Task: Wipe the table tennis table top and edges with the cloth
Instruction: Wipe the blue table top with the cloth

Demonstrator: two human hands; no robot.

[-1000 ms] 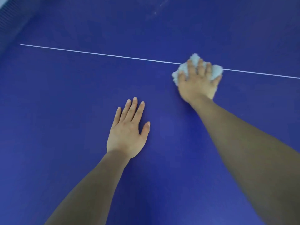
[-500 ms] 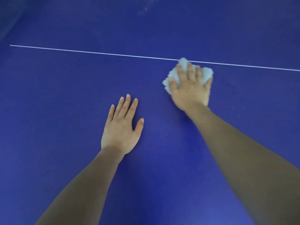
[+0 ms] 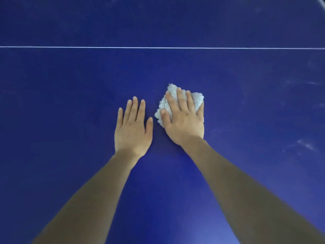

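The blue table tennis table top (image 3: 70,103) fills the view, with a thin white line (image 3: 158,48) running across it above both hands. My right hand (image 3: 184,120) lies flat on a folded white fluffy cloth (image 3: 197,98), pressing it onto the table; the cloth shows past my fingertips and thumb. My left hand (image 3: 133,127) rests flat on the bare table just left of the cloth, fingers together, holding nothing.
Faint pale smudges (image 3: 306,145) mark the blue surface at the right. A short piece of a white line (image 3: 321,1) shows in the top right corner. No table edge is in view.
My right hand has drawn the cloth back from the white line toward me and to the left, ending beside my left hand. The view has turned, so the line now runs level.
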